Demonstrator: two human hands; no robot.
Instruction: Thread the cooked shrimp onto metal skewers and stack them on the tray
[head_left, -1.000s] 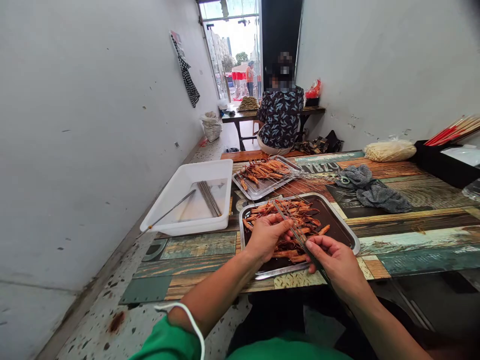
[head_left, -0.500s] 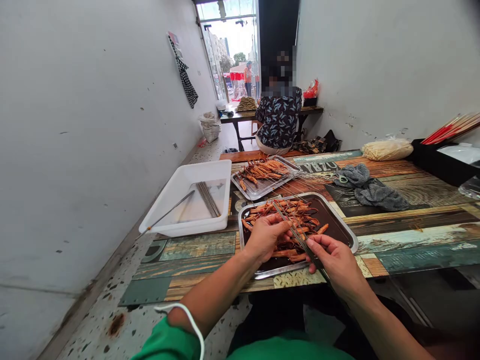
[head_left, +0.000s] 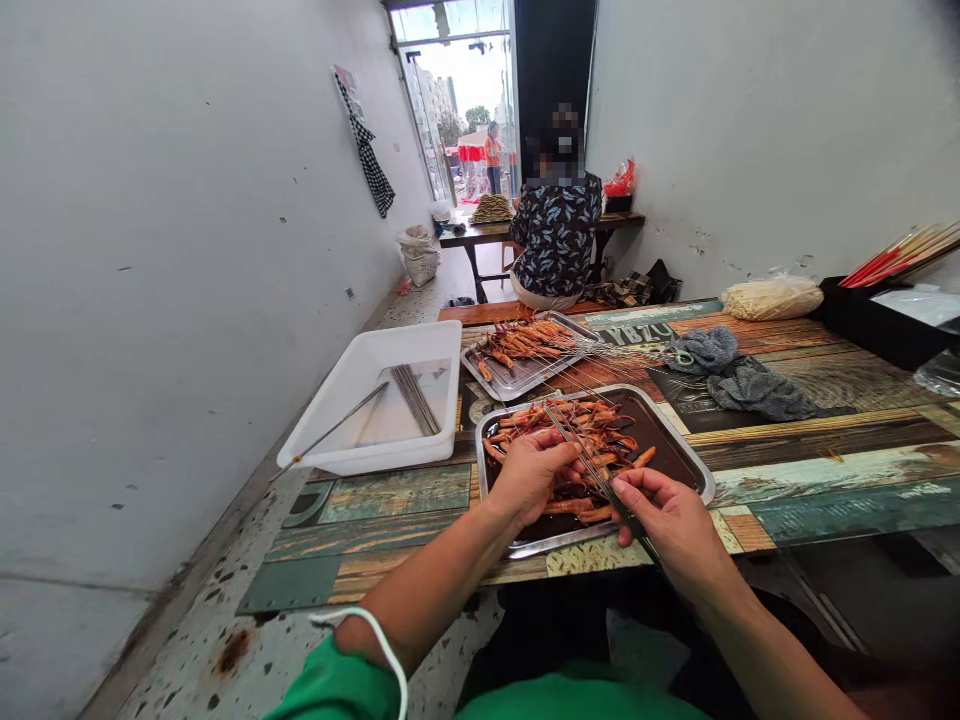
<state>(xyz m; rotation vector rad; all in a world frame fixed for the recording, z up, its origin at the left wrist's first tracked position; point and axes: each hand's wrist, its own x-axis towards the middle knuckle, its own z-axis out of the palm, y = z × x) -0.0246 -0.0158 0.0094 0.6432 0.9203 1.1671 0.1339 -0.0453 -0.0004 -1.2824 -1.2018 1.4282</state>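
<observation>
Both hands at work over the near tray (head_left: 562,543), a silver-rimmed one holding dark liquid and a heap of reddish-brown pieces (head_left: 604,415). Bundle of thin metal skewers (head_left: 598,476) runs slantwise through the two grips, far end up and to the left, near end down and to the right. Left hand (head_left: 529,475): thumb and fingers pinch the bundle toward its far end, tips of the skewers poking out past the fingers above the pieces. Whether this hand touches the heap, cannot tell. Right hand (head_left: 667,520): thumb and fingertips pinch the same bundle lower down, over the tray's near right edge; a short stretch of metal lies bare between the hands, and the rest passes beneath the right palm, its end lost in shadow. Just beyond, far tray (head_left: 517,383) with skewered pieces (head_left: 525,345), their metal shafts fanning right toward a crumpled grey cloth (head_left: 761,388). To the left, white tub (head_left: 397,458): a second batch of skewers (head_left: 416,398) inside, plus a long rod (head_left: 337,425) leaning across the side wall. All on a patchwork wood-pattern table (head_left: 405,495).
</observation>
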